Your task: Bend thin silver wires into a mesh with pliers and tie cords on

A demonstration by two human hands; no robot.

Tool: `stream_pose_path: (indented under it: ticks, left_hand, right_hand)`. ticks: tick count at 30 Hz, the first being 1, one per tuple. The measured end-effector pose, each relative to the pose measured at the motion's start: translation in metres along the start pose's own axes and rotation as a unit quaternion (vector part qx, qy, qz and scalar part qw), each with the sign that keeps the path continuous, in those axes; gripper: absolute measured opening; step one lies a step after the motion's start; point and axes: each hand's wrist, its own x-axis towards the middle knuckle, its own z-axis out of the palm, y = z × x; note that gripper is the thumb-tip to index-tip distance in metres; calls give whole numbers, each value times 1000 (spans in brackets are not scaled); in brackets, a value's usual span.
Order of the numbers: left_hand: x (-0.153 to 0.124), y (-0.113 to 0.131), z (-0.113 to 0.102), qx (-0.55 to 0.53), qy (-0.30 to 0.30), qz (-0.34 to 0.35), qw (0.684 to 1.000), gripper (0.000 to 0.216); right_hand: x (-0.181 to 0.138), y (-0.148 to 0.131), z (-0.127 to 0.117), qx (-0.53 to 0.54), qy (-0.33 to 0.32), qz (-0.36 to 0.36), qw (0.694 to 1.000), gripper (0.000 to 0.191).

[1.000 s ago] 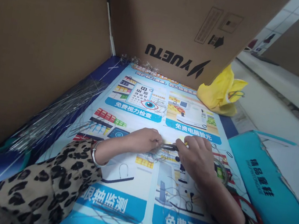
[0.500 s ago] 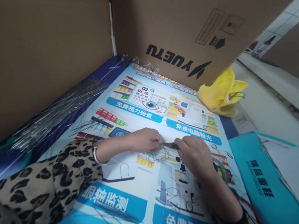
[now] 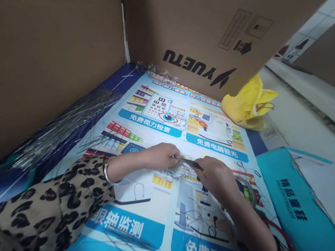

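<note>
In the head view, the left hand [image 3: 164,157] has its fingers narrowed in a pinch on thin wire [image 3: 178,173]; the exact grip point is too small to make out. The right hand [image 3: 218,177] has its fingers wrapped around the pliers [image 3: 192,163], whose nose points toward the left fingertips. The loose loops of the wire are located between and just below the hands, above the printed poster [image 3: 139,180]. A bundle of straight wires [image 3: 64,127] lies to the left, beside a cardboard panel [image 3: 49,38]. A yellow bag [image 3: 245,105] and a turquoise box [image 3: 275,174] are positioned to the right
</note>
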Motion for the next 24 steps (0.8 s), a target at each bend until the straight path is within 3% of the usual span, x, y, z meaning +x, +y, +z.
stream_pose_path:
  ticks: [6, 14, 24]
  left_hand:
    - [0, 1, 0, 8, -6, 5, 1000, 17]
    - [1, 0, 0, 18, -22, 21, 999, 19]
    - [-1, 5, -8, -23, -46, -62, 997, 18]
  right_hand:
    - [0, 2, 1, -60, 45, -74, 994, 12]
    - [3, -5, -19, -191, 59, -93, 976, 7]
    - [9, -18, -42, -266, 84, -146, 949, 15]
